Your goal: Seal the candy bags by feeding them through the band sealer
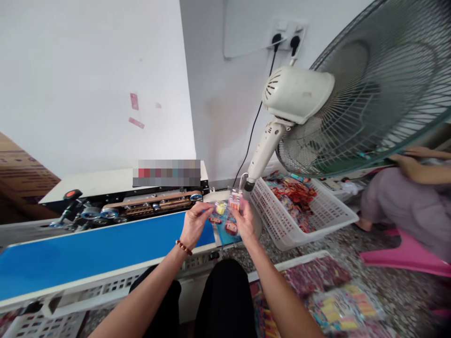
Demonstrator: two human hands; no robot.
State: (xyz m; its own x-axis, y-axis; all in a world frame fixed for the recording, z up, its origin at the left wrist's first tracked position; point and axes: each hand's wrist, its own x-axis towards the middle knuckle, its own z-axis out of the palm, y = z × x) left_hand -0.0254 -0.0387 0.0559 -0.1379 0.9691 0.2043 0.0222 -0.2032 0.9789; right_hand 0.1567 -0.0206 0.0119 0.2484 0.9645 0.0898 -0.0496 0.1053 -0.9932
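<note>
My left hand [195, 225] and my right hand [244, 221] together pinch a small clear packet [225, 217] with colourful printed pieces inside. The packet hangs between them at the right end of a blue conveyor belt [88, 251]. The belt runs left along a band sealing machine [141, 202] with rollers. My left wrist wears a bead bracelet [183, 247]. Both hands have fingers closed on the packet's edges.
A white plastic basket [327, 218] of colourful packets stands on the floor to the right. A large standing fan [352, 94] leans over it. Bagged packets [334, 300] fill a tray at lower right. Another person [412, 206] sits at far right by a pink stool [408, 256].
</note>
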